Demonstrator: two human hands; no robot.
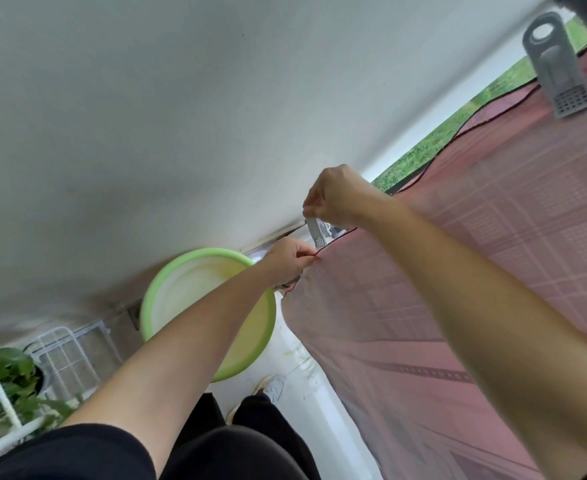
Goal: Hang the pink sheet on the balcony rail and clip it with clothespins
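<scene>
A plain white wall (pixel 146 133) filled the balcony's far side, with a strip of grass (pixel 458 126) showing past the outer edge. The pink sheet (pixel 493 237) hung draped along that edge, spreading wide beneath the right forearm. Its dark-stitched hem ran from the hands toward the far end.

The right hand (pixel 333 195) was closed around the top of a grey clothespin (pixel 317 233), whose toothed tip pointed down just above the hem. Just below it, the left hand (pixel 285 259) pinched the sheet's corner edge between thumb and fingers. Only a narrow gap lay between the two hands and the wall.

A second clothespin (pixel 555 71) gripped the hem well beyond the right hand. Below the left forearm a green basin (pixel 167 282) sat on the floor (pixel 306 410). A potted plant (pixel 4 372) and a white wire rack (pixel 73 351) stood farther out.
</scene>
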